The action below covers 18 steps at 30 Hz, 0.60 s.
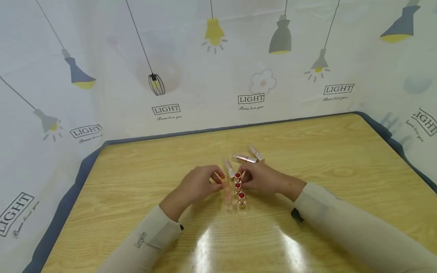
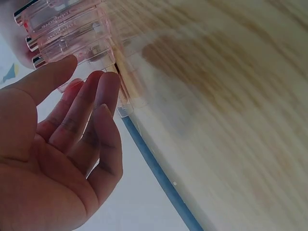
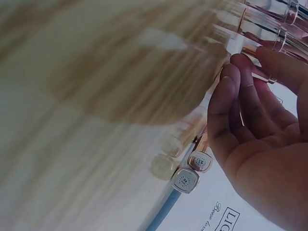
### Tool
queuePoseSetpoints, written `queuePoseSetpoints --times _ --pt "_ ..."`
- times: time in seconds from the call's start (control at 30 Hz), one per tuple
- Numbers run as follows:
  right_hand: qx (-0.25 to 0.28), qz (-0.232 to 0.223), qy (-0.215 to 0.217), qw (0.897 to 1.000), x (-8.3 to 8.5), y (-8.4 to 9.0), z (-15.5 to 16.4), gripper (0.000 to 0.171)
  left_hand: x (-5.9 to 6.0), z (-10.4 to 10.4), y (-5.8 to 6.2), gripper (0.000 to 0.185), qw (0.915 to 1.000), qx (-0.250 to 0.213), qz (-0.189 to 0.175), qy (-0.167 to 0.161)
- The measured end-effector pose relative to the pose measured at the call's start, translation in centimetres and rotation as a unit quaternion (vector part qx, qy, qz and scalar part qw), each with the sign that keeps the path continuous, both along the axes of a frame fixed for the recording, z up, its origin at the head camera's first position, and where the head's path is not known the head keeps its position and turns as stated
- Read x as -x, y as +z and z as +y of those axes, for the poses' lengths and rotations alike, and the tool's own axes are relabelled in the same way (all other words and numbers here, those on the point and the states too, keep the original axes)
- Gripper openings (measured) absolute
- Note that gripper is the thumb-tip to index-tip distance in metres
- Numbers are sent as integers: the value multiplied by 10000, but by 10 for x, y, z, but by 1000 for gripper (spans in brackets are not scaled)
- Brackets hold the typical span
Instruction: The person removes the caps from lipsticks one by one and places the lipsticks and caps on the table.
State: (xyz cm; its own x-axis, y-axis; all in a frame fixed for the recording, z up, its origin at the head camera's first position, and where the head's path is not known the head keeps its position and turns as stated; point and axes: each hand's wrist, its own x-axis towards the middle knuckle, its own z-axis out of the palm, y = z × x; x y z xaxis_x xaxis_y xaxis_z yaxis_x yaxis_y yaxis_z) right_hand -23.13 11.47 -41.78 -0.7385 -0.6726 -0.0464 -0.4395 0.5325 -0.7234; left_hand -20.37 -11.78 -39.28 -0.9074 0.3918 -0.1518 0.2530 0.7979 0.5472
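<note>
A clear acrylic holder (image 1: pixel 228 198) stands mid-table with three uncapped red lipsticks (image 1: pixel 238 185) in a row. My left hand (image 1: pixel 218 180) rests against the holder's left side. In the left wrist view its fingers (image 2: pixel 98 91) lie nearly straight against the clear pink tubes (image 2: pixel 67 33). My right hand (image 1: pixel 243 179) is at the holder's right and pinches the rear lipstick (image 1: pixel 238 175). In the right wrist view a gold-ringed tube (image 3: pixel 263 74) sits between the thumb and curled fingers (image 3: pixel 226 96). A clear cap (image 1: pixel 228 168) stands just behind the holder.
Two more clear caps (image 1: pixel 244 157) (image 1: pixel 256 153) lie on the wooden table (image 1: pixel 327 159) behind my hands; their square ends (image 3: pixel 185 181) show in the right wrist view. A lamp-printed cloth wall (image 1: pixel 164 76) rings the table's back and sides.
</note>
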Motion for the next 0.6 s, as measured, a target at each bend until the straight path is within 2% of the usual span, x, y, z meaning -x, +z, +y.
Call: queuePoseSetpoints --times 0.2,0.6 --pt "-100 -79 33 9999 2 -1 -2 14 2 4 -3 17 10000 46 -34 -26" --pt "-360 41 91 9993 3 1 -2 16 4 10 0 19 9997 237 -16 -83"
